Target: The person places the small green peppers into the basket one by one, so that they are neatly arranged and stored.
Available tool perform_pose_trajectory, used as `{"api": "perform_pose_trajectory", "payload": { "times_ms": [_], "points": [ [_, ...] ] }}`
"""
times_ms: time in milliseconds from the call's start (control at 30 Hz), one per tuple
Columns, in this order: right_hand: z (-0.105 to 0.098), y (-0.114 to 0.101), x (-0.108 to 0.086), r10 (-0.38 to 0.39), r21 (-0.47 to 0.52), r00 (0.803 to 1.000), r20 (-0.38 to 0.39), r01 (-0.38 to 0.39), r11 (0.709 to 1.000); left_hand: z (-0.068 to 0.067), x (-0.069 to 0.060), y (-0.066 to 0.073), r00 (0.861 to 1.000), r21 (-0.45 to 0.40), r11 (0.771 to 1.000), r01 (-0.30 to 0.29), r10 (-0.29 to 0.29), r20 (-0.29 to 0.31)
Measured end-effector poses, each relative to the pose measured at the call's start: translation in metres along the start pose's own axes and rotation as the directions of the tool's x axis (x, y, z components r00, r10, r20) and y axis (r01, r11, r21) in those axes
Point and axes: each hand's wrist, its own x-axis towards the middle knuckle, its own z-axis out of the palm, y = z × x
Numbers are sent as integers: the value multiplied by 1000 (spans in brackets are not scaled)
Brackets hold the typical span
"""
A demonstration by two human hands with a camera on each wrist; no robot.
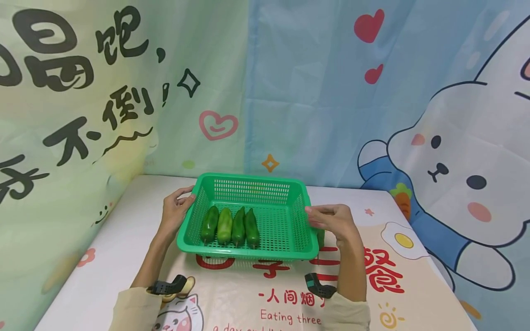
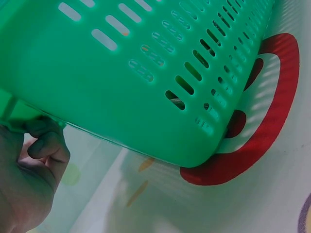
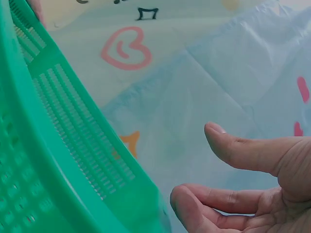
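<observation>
A green plastic basket [image 1: 273, 225] with slotted walls is in the middle of the head view. Several green peppers [image 1: 225, 226] lie side by side in its left half. At the basket's left rim, my left hand [image 1: 175, 209] grips the edge; its curled fingers [image 2: 48, 145] show beneath the rim in the left wrist view. My right hand [image 1: 335, 220] is beside the right rim. In the right wrist view its thumb and fingers [image 3: 214, 196] stand apart with nothing between them, close to the basket's edge. Whether the fingertips touch the rim, I cannot tell.
Just outside the basket's right wall, a dark green thing [image 1: 320, 238] is partly hidden. A printed mat [image 1: 244, 305] with red characters covers part of the white table [image 1: 124, 220]. Printed cloth [image 1: 306, 115] hangs behind and at the sides.
</observation>
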Motion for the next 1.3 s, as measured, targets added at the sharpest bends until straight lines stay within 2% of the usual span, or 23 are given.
{"api": "perform_pose_trajectory", "payload": {
  "times_ms": [233, 433, 700, 967, 1200, 1300],
  "points": [
    [-28, 17, 1, 91, 13, 993, -81, -90, 996, 0, 0, -1, 1000, 15, 1000, 2, -2, -1],
    [-40, 31, 1, 173, 11, 977, -125, -173, 985, -2, 0, 0, 1000, -5, 1000, -2, 2, 5],
    [-47, 57, 5, 278, 38, 948, -154, -276, 960, -2, -1, -1, 1000, -3, 1000, -2, 2, 7],
    [-51, 80, 15, 334, 18, 927, -169, -336, 942, -3, -1, 0, 1000, -7, 1000, 1, -1, 4],
    [-51, 95, 26, 363, -8, 920, -144, -368, 930, -2, -1, -1, 1000, 2, 1000, -9, 9, 4],
    [-47, 98, 30, 363, -51, 920, -151, -374, 926, -2, -1, -1, 1000, 12, 1000, -12, 12, 2]
  ]
}}
